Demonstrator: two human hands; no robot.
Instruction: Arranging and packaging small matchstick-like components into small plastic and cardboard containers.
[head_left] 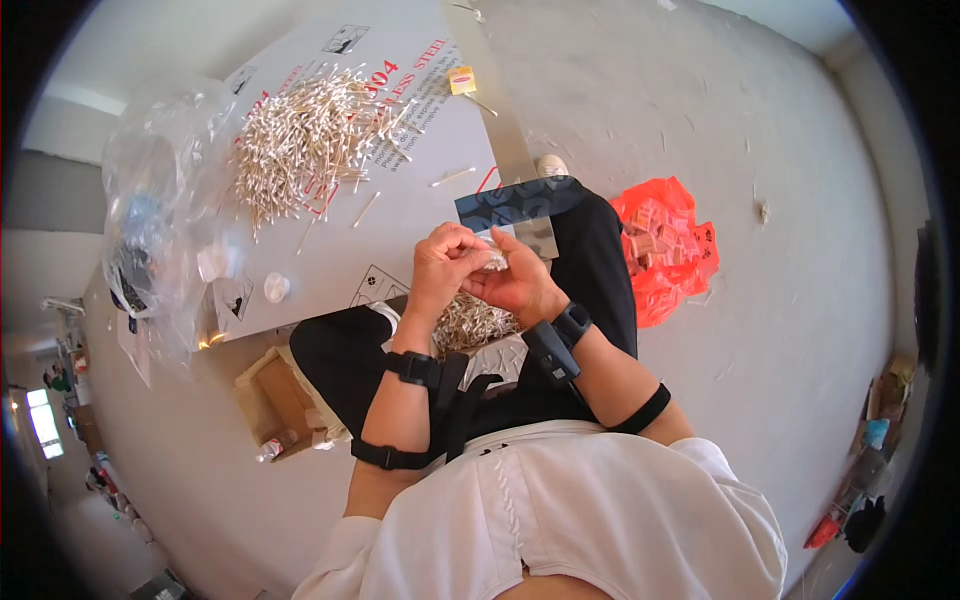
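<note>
Both my hands meet over my lap, around a small bundle of cotton swabs (495, 261) whose white tips show between the fingers. My left hand (438, 268) is closed, its thumb and fingers pinching at the bundle's near side. The fingers of my right hand (525, 283) curl round the bundle from the other side. Just below the hands, loose cotton swabs (475, 322) fill a container on my lap, partly hidden by my wrists. A large heap of cotton swabs (310, 140) lies on the table ahead to the left.
The printed grey table (330, 255) bears a few stray swabs, a small yellow box (461, 80) and a white round cap (276, 287). Clear plastic bags (160, 200) hang at its left edge. A red bag (665, 245) of small packs and an open cardboard box (285, 400) stand on the floor.
</note>
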